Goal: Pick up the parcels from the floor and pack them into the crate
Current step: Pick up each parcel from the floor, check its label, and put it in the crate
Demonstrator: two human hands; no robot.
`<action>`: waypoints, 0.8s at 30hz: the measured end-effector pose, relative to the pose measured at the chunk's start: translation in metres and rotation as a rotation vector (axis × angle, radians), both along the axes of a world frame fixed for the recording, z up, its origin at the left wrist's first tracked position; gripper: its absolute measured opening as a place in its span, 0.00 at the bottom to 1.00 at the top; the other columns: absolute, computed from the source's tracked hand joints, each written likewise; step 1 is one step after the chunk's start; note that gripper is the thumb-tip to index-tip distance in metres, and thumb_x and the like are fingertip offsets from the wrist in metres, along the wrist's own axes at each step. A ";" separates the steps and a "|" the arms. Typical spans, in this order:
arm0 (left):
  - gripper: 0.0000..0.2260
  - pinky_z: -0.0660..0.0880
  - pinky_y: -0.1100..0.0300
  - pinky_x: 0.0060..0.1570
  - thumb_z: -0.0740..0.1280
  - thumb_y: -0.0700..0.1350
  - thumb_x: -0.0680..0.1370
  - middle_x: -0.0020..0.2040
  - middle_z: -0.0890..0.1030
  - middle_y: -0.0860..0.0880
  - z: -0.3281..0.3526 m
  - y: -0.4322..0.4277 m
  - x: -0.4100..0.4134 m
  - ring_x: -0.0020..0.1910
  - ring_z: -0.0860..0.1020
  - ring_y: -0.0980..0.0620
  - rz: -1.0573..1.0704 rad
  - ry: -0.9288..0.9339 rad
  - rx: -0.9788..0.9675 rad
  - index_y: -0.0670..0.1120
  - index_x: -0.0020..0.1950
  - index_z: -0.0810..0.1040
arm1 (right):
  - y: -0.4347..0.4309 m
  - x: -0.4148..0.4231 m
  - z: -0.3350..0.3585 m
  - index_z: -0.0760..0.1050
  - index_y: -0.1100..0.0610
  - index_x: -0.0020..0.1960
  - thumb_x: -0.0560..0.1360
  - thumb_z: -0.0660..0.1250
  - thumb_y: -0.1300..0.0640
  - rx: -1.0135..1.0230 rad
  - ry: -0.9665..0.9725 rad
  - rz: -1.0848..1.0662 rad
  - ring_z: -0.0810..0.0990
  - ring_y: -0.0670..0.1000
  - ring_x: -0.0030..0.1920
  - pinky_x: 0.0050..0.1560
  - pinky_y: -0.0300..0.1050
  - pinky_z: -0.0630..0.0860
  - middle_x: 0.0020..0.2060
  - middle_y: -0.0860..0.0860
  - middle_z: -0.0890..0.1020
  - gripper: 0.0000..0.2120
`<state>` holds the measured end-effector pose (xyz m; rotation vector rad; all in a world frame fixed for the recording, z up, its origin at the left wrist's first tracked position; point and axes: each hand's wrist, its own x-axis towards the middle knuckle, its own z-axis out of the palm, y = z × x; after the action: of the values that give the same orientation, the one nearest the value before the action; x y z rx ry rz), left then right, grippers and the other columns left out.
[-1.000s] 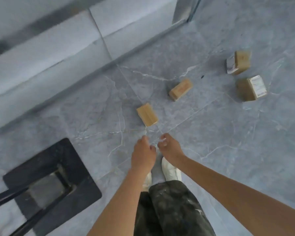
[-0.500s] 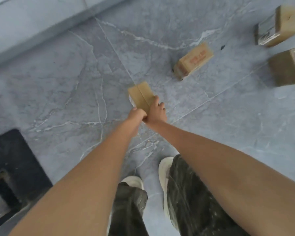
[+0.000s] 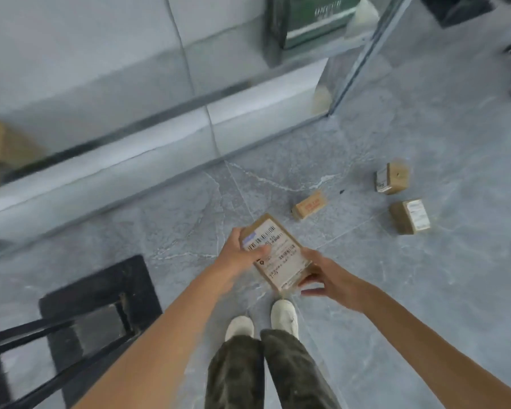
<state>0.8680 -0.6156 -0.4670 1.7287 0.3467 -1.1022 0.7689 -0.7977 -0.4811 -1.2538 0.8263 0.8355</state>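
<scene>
Barcodes on the held parcel's label (image 3: 275, 255); its print seems too blurred to read

Four cardboard parcels: one held (image 3: 276, 251) at centre frame, three on the floor at right (image 3: 309, 205), (image 3: 392, 178), (image 3: 410, 216). Two hands. Two white shoes.

Grey marble floor (image 3: 425, 290): three parcels (image 3: 309, 205), black crate (image 3: 101, 290).
</scene>
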 end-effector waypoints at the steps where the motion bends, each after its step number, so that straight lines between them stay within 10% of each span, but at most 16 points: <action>1: 0.23 0.74 0.66 0.35 0.73 0.40 0.72 0.56 0.78 0.49 0.040 0.003 0.006 0.44 0.76 0.58 0.031 -0.041 -0.036 0.48 0.62 0.66 | 0.002 0.003 0.038 0.77 0.52 0.57 0.72 0.61 0.36 0.004 -0.041 -0.034 0.81 0.51 0.49 0.60 0.53 0.76 0.49 0.55 0.82 0.23; 13: 0.27 0.77 0.53 0.56 0.71 0.46 0.73 0.64 0.74 0.54 0.427 0.046 0.048 0.60 0.77 0.53 0.289 -0.719 -0.298 0.49 0.70 0.65 | 0.085 0.086 0.397 0.70 0.53 0.64 0.72 0.63 0.35 0.042 -0.715 -0.212 0.82 0.56 0.54 0.60 0.54 0.76 0.56 0.58 0.81 0.29; 24: 0.26 0.76 0.70 0.51 0.64 0.48 0.77 0.62 0.73 0.67 0.560 0.131 -0.021 0.58 0.74 0.68 0.167 -1.022 -0.472 0.68 0.69 0.57 | 0.155 0.057 0.542 0.69 0.42 0.66 0.73 0.64 0.44 0.037 -1.095 0.010 0.77 0.42 0.60 0.61 0.48 0.75 0.57 0.40 0.80 0.21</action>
<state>0.8472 -0.4850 0.0928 1.5652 -0.3788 -0.0676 0.8261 -0.6425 0.0611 -1.4254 -0.0835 0.0789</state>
